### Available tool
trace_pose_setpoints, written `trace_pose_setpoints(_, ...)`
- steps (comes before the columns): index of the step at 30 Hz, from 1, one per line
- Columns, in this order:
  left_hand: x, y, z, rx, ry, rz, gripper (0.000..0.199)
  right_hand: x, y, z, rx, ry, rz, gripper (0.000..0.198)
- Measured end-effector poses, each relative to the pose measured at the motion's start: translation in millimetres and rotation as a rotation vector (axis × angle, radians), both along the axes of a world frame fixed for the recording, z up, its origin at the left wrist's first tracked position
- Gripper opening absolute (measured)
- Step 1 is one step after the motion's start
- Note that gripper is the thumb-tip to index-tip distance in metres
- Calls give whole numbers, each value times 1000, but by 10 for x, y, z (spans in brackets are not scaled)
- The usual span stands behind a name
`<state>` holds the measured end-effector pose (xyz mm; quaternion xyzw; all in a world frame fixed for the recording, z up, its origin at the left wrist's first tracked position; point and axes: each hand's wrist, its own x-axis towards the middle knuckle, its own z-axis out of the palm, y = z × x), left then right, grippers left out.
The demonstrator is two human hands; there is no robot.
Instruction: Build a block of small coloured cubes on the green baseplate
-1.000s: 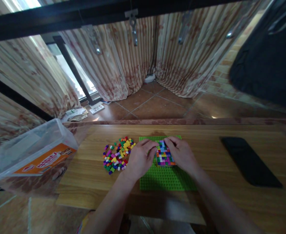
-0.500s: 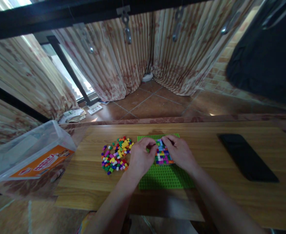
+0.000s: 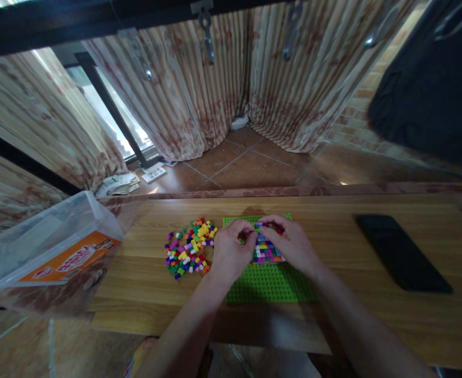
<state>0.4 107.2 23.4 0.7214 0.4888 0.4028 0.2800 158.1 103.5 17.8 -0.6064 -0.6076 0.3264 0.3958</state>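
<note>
A green studded baseplate [image 3: 270,286] lies on the wooden table, and a patch of small coloured toy bricks [image 3: 268,254] covers its middle. My left hand [image 3: 234,249] is over the patch's left side, thumb and forefinger pinched together; whatever is between the tips is too small to make out. From the right, my right hand [image 3: 294,244] reaches over the patch's upper right part. Its thumb and forefinger point left with a gap between them, and its other fingers are partly hidden. Left of the baseplate is a loose pile of small bricks [image 3: 191,247].
A black phone-shaped slab [image 3: 402,252] lies on the right of the wooden table [image 3: 333,220]. At the far left stands a clear plastic bin [image 3: 108,223] with an orange label. Papers [image 3: 118,184] lie on the floor beyond, near the curtains [image 3: 176,105].
My right hand's forefinger and thumb have spread apart and shifted slightly left over the upper part of the brick patch. My left hand stays pinched in nearly the same place.
</note>
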Motion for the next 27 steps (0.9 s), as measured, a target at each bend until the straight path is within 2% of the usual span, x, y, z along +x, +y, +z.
trace_pose_setpoints(15, 52, -14, -1, -81, -100, 35, 12, -25, 10, -25, -48, 34, -15, 25)
trace_pose_setpoints(27, 2, 49, -76, -311, -390, -8, 5, 9, -5, -16, -18, 12, -17, 32)
